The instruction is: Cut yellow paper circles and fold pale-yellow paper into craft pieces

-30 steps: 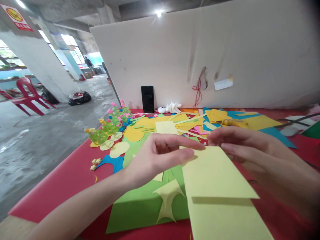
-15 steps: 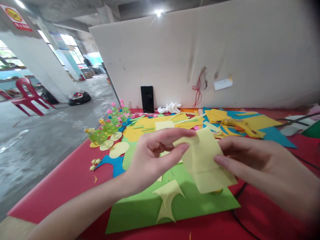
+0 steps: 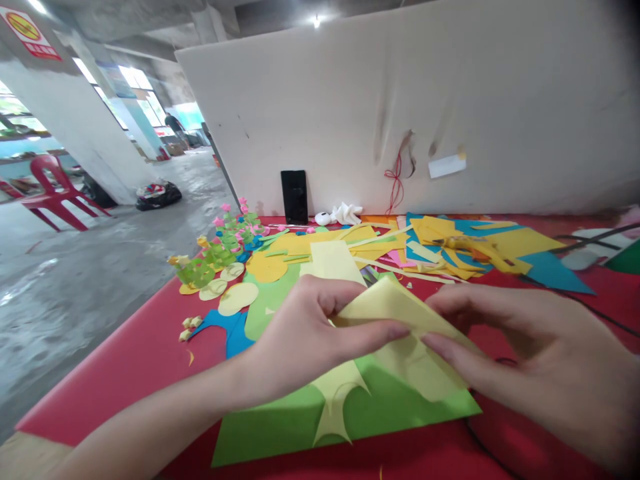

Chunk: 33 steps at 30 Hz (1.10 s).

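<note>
A pale yellow sheet of paper [image 3: 400, 360], bent over along its top, is held up between both hands. My left hand [image 3: 320, 327] grips its left side, thumb across the front and fingers behind. On the right side, my right hand [image 3: 505, 340] pinches it with the thumb in front, close to the left thumb tip. Below lies a green sheet [image 3: 270, 427] bearing a yellow paper offcut [image 3: 335, 407] with curved cut edges. Beyond the left hand is another pale yellow paper piece [image 3: 333, 260]. Part of the green sheet is hidden by the hands.
Paper flowers [image 3: 235, 233] and yellow paper discs [image 3: 239, 298] sit on the left of the red table [image 3: 125, 373]. A yellow glue gun [image 3: 485, 253] lies among scraps at the right, near black cables. A black phone [image 3: 295, 197] leans against the white panel [image 3: 350, 120].
The yellow sheet has turned and its upper part is now bent over. My left hand has moved right and slightly down, bringing its thumb close to the right thumb.
</note>
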{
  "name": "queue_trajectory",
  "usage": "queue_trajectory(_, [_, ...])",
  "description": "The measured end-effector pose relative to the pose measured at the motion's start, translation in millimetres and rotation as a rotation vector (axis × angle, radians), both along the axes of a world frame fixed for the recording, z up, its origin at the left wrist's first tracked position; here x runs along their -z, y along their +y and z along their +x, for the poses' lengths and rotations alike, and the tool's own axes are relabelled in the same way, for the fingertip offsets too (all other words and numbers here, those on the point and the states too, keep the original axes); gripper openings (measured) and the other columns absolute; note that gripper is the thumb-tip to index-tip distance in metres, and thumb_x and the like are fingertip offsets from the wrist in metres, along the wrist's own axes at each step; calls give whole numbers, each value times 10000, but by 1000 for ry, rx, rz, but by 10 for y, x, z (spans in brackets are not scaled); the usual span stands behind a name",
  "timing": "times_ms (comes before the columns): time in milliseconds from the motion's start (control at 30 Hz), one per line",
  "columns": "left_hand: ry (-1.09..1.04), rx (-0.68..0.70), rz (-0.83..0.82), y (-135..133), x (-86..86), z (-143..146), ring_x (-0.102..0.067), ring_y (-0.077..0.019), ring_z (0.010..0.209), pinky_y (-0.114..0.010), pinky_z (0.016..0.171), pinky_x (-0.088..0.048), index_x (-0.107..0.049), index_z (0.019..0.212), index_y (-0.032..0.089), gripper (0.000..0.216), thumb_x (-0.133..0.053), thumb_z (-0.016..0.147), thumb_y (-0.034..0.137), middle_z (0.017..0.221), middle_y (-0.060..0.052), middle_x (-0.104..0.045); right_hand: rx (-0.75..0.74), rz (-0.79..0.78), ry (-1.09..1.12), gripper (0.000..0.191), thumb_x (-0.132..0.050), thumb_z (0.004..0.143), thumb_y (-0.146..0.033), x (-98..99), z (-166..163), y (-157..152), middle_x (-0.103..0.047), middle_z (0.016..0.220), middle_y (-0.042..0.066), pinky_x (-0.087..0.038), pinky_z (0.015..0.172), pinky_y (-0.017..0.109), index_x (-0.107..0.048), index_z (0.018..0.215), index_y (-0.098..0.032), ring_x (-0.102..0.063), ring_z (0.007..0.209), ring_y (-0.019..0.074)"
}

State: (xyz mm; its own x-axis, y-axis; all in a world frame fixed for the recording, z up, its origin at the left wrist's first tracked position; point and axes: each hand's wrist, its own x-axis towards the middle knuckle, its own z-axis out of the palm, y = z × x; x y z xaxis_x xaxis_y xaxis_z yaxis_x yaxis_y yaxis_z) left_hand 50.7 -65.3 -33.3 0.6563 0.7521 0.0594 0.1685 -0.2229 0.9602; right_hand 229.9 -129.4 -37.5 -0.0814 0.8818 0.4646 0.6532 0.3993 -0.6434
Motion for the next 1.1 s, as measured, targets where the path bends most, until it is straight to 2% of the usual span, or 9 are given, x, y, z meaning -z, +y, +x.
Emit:
queue_trajectory(267, [-108, -80, 17, -44, -1, -21, -532, -70, 526, -127, 446, -425, -694, 693, 166, 128, -687, 705, 293, 616, 15, -641, 119, 34, 67, 10, -640, 720, -399, 26, 2, -63, -695, 636, -138, -500, 412, 205, -633, 715, -404, -624, 469, 135])
queue_trajectory(400, [-139, -76, -11, -39, 1, -13, -569, -66, 542, -111, 471, -457, -700, 705, 179, 83, -690, 707, 262, 642, 25, -674, 151, 21, 99, 64, -647, 712, -387, 18, -28, -64, -684, 627, -153, -485, 436, 197, -630, 734, -444, -612, 480, 125])
queue_trajectory(733, [-184, -70, 2, -24, 6, -4, -570, -57, 516, -94, 440, -448, -694, 688, 175, 65, -688, 710, 237, 611, 36, -675, 74, -6, 103, 52, -613, 762, -397, 45, -3, -79, -653, 581, -137, -495, 429, 225, -608, 712, -409, -618, 479, 142])
queue_trajectory(833, [-189, -65, 3, -27, 8, -5, -562, -54, 514, -94, 440, -443, -691, 679, 172, 72, -690, 707, 238, 605, 35, -668, 71, -14, 57, 60, -606, 767, -410, 39, 5, -76, -688, 662, -138, -500, 433, 232, -605, 708, -402, -623, 487, 142])
queue_trajectory(933, [-187, -58, -1, -25, 12, 4, -549, -50, 516, -96, 444, -434, -687, 680, 169, 85, -685, 713, 247, 611, 35, -660, 104, 3, 36, 77, -599, 769, -436, 46, 14, -76, -689, 647, -127, -503, 422, 238, -600, 706, -392, -629, 485, 148])
queue_trajectory(1100, [-137, -65, 32, -4, 37, -2, -467, -47, 478, -130, 408, -360, -657, 655, 149, 201, -641, 752, 324, 565, 27, -590, 109, -28, 31, 62, -598, 769, -444, 48, 31, -89, -686, 634, -109, -461, 356, 224, -617, 753, -387, -602, 440, 139])
